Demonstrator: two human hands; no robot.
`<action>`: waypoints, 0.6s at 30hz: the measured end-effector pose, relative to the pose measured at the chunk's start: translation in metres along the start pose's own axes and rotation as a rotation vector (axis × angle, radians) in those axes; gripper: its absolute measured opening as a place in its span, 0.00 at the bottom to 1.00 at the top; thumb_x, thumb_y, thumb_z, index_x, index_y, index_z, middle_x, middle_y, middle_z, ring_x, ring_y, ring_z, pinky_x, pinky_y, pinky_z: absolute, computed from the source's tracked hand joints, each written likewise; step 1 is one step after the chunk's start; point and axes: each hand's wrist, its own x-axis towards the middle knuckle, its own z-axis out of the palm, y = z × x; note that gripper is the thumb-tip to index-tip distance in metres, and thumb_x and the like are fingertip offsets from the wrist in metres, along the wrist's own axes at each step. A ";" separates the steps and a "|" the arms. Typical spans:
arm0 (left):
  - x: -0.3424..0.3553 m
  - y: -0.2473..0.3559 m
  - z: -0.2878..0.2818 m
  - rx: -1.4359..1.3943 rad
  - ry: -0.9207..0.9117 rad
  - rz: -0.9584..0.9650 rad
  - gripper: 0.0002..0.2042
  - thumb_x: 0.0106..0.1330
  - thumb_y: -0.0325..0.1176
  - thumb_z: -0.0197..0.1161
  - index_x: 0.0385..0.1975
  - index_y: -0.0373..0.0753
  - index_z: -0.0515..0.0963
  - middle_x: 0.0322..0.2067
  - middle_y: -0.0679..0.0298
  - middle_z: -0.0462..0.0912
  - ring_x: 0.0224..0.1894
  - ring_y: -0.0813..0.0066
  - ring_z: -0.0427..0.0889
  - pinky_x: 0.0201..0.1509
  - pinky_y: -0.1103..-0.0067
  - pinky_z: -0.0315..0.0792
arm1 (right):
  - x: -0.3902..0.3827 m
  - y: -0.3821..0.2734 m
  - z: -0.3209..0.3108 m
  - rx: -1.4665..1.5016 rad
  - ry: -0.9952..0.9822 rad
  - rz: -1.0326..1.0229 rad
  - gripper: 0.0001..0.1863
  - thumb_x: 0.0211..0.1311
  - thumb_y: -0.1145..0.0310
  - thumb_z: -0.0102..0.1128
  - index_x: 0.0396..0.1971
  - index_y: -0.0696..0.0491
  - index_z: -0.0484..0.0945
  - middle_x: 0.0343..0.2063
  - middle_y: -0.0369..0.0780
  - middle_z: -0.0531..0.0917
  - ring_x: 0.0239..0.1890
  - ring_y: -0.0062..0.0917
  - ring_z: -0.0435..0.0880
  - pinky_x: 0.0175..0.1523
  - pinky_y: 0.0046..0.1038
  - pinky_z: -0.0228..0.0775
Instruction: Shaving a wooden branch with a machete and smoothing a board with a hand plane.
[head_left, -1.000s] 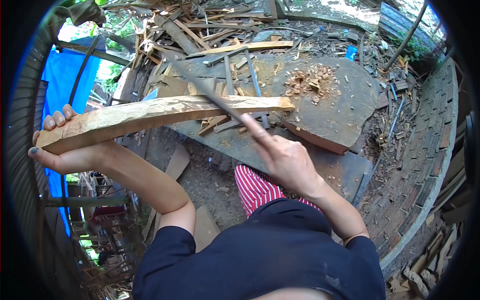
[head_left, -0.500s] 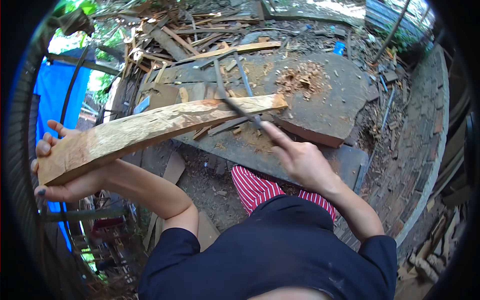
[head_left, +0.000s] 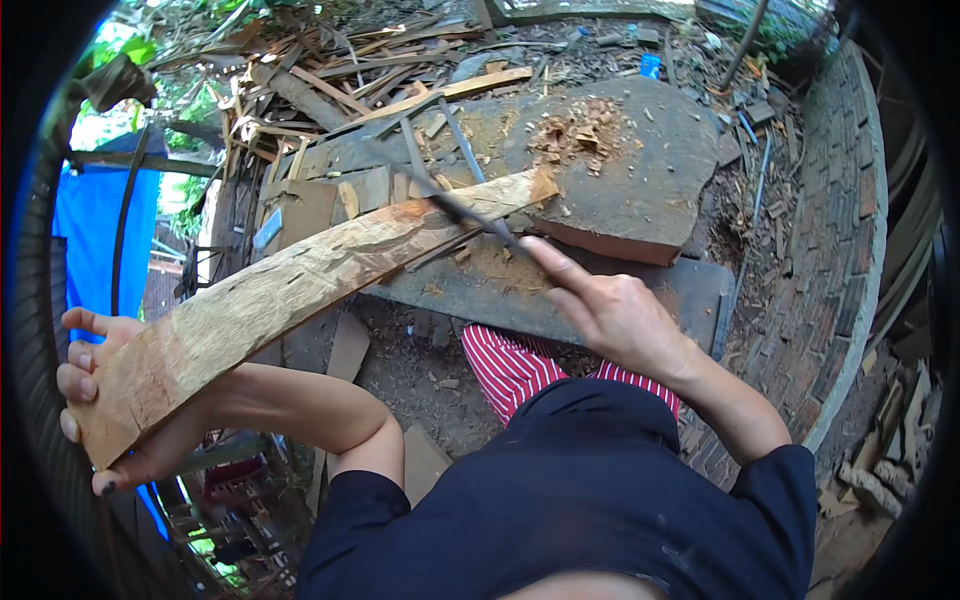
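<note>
**Left hand [head_left: 100, 350] clasped a long, tapering piece of pale wood [head_left: 270, 310] while right hand [head_left: 625, 315] held a thin, dark, straight tool [head_left: 466, 211] across it**

The piece of wood ran slantwise, from its broad, squared end at the lower left to a narrower end near the middle of the view. The left hand was closed around the broad end: its fingers curled over the far edge and its thumb lay by the near corner. The right hand was closed on the near end of the tool, one finger stretched out along it. The tool crossed the narrower half of the wood at an angle, its far part blurred; whether the two touched could not be told.

The wood's narrow tip overlapped the edge of a thick, dark, rounded slab [head_left: 650, 180], though whether it rested there was unclear. Reddish-brown wood chips [head_left: 590, 132] lay scattered on the slab. A flat, grey board [head_left: 695, 285] stretched below it, and a tangled pile of brown timber scraps [head_left: 325, 85] lay beyond. A bright blue tarpaulin [head_left: 105, 235] hung at the left; a low, curved brick wall [head_left: 810, 270] bent round the right. The person wore a black short-sleeved shirt [head_left: 570, 490] and red-and-white striped trousers [head_left: 508, 372].
</note>
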 end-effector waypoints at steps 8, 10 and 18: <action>0.007 -0.008 0.029 -0.069 0.173 0.144 0.21 0.46 0.62 0.71 0.24 0.52 0.77 0.23 0.69 0.69 0.33 0.71 0.67 0.58 0.64 0.53 | -0.010 0.009 -0.008 -0.021 0.004 0.114 0.31 0.71 0.62 0.52 0.71 0.34 0.58 0.17 0.47 0.81 0.17 0.36 0.83 0.26 0.39 0.78; 0.006 -0.011 0.031 -0.068 0.190 0.131 0.22 0.45 0.63 0.71 0.23 0.52 0.76 0.23 0.69 0.69 0.33 0.71 0.67 0.58 0.65 0.54 | -0.004 0.052 -0.005 -0.123 0.054 0.221 0.31 0.71 0.61 0.50 0.72 0.35 0.55 0.15 0.49 0.80 0.17 0.41 0.83 0.26 0.42 0.75; 0.022 -0.013 0.029 0.039 0.128 0.214 0.21 0.48 0.65 0.65 0.18 0.54 0.73 0.19 0.70 0.70 0.27 0.72 0.67 0.51 0.67 0.59 | -0.002 -0.038 0.009 -0.169 0.176 -0.297 0.32 0.71 0.56 0.54 0.72 0.30 0.56 0.11 0.36 0.73 0.08 0.21 0.70 0.13 0.28 0.69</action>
